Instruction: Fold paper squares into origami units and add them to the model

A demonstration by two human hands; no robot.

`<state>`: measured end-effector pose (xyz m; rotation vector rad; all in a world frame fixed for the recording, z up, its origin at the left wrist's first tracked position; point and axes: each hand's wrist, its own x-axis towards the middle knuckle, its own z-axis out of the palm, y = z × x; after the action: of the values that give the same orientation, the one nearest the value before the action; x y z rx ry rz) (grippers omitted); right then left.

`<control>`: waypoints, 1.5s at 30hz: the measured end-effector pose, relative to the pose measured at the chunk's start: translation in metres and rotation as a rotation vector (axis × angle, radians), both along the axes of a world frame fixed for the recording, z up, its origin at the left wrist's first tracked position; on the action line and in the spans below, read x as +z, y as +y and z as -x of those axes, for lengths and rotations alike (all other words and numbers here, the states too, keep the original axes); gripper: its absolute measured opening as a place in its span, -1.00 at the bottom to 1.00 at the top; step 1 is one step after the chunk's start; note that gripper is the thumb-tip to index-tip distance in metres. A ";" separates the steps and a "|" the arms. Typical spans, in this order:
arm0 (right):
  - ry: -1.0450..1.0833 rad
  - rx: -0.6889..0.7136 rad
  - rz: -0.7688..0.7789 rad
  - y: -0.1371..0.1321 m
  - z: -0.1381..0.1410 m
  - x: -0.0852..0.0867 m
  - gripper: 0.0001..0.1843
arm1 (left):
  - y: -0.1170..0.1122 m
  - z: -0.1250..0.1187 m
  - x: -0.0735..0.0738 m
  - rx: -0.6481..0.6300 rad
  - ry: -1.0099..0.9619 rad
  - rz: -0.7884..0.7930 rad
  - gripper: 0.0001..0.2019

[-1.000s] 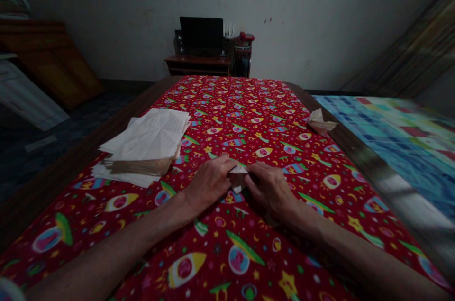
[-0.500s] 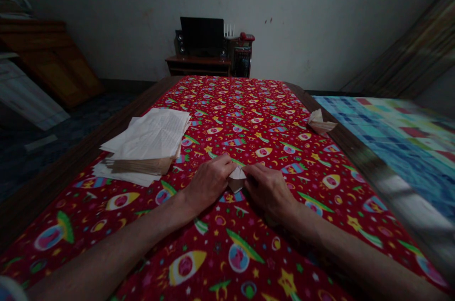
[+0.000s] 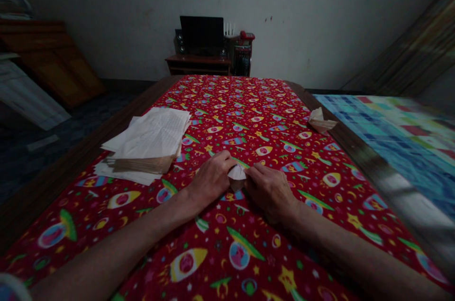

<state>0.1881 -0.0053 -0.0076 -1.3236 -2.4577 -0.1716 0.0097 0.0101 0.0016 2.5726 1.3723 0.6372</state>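
A small piece of folded paper (image 3: pixel 237 173) is held between my two hands, just above the red patterned cloth (image 3: pixel 245 144). My left hand (image 3: pixel 214 173) pinches its left side, fingers closed. On the right side, my right hand (image 3: pixel 272 188) grips it the same way with thumb and fingertips. Parts of the paper are hidden behind the fingers. To the left lies a stack of printed paper sheets (image 3: pixel 152 135), some creased. A folded paper shape (image 3: pixel 320 121) sits near the table's right edge.
Dark wooden table edges (image 3: pixel 117 111) show beside the cloth. Beyond the far end stand a black monitor (image 3: pixel 202 33) with speakers and a red telephone (image 3: pixel 247 35). A bed with a blue checked cover (image 3: pixel 373 125) is at right, a wooden cabinet (image 3: pixel 53 64) at left.
The folded paper has tilted slightly, its upper white face now looking more fanned out and its lower part darker. Both hands stay almost in place.
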 end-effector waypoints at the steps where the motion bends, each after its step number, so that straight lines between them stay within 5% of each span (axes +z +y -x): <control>1: 0.006 0.004 0.000 0.000 0.000 0.000 -0.81 | 0.001 -0.001 -0.001 0.003 -0.004 -0.001 -0.89; 16: 0.027 -0.025 -0.015 0.001 -0.001 -0.003 -0.85 | -0.001 -0.003 -0.008 0.021 -0.216 0.004 -0.74; 25: -0.107 -0.025 -0.023 -0.008 -0.004 0.006 -0.83 | -0.014 0.009 -0.011 -0.135 -0.092 -0.142 -0.79; 31: -0.150 0.144 0.013 -0.014 -0.007 0.017 -0.69 | -0.023 0.020 -0.019 -0.183 0.014 -0.263 -0.68; 35: -0.188 0.265 0.043 -0.011 -0.011 0.018 -0.72 | -0.026 0.022 -0.014 -0.201 0.128 -0.288 -0.67; 45: -0.070 0.305 0.111 -0.007 -0.018 0.012 -0.73 | -0.036 0.024 -0.001 -0.245 0.190 -0.283 -0.68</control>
<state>0.2060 -0.0119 0.0048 -0.9800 -2.7251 -0.0054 -0.0141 -0.0258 0.0004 3.0329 1.0502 0.5954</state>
